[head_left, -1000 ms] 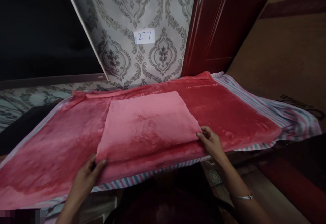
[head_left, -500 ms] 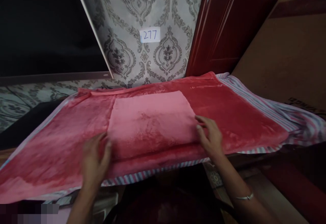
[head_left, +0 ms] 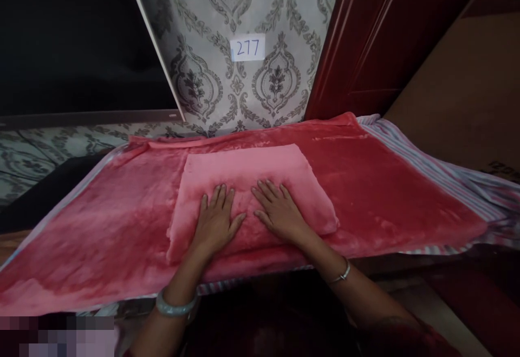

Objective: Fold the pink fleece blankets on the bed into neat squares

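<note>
The left hand [head_left: 214,224] and right hand [head_left: 280,212] lie flat, fingers spread, on the folded pink cloth [head_left: 247,163], neither nearer; its long axis runs left to right atop the red blanket [head_left: 390,189].

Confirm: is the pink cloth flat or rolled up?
Flat: the pink cloth lies broad on the red fleece, left hand and right hand on top.
</note>
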Demonstrator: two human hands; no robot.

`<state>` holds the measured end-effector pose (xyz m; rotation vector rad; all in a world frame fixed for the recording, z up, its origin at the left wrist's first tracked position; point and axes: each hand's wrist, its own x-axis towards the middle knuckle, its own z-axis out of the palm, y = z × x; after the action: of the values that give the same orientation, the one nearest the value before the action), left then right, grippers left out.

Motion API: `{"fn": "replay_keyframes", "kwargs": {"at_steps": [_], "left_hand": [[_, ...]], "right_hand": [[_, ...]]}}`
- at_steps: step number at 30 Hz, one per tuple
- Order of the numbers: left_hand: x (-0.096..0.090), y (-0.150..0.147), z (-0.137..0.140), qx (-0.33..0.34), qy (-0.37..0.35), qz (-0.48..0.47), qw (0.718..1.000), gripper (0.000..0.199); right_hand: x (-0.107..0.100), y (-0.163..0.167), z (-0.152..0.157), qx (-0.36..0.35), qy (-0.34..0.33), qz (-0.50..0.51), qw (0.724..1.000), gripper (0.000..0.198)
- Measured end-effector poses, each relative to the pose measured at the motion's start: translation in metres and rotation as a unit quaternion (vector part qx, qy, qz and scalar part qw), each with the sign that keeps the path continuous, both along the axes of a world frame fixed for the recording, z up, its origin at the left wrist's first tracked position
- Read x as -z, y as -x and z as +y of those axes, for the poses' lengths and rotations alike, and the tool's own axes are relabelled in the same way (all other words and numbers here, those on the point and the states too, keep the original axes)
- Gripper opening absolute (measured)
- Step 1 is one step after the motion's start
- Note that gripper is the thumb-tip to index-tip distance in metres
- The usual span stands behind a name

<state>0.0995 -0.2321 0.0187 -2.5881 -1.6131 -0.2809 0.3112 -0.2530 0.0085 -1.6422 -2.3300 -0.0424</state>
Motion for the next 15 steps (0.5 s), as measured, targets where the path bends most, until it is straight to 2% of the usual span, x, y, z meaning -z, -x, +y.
{"fn": "replay_keyframes", "kwargs": {"at_steps": [5, 11, 15], "left_hand": [[-0.003, -0.001, -0.003, -0.011, 0.01, 0.023, 1.0, 0.07], [0.004, 0.002, 0.0, 0.003, -0.025, 0.012, 1.0, 0.069], [0.008, 0.004, 0.002, 0.015, -0.034, -0.001, 0.999, 0.07]], "right_hand": [[-0.003, -0.015, 0.003, -0.006, 0.018, -0.025, 1.0, 0.062], [0.0, -0.064, -0.001, 0.11, 0.01, -0.045, 0.993, 0.064], [0.006, -0.071, -0.004, 0.139, -0.001, -0.038, 0.99, 0.064]]}}
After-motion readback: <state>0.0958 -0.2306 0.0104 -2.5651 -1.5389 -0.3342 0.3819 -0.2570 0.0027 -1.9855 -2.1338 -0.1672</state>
